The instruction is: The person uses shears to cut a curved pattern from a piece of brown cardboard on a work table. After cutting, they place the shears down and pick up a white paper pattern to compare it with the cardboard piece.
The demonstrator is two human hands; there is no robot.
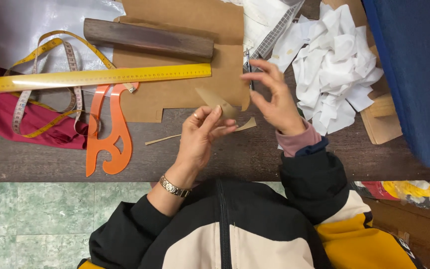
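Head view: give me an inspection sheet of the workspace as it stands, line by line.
Surface: dark wooden table, worn, mostly covered.
Job's things: small tan paper cut-out pinched in left hand; large brown paper pattern sheet behind it; thin brown paper strip on the table.
Clutter: long yellow ruler, orange plastic curve template, yellow tape measure, dark wooden block, heap of white paper scraps, dark red cloth.
Grippers: left hand grips the cut-out; right hand open, fingers spread, beside it.
Cables: nothing seen.
Surroundings: green tiled floor, blue padded edge at right.
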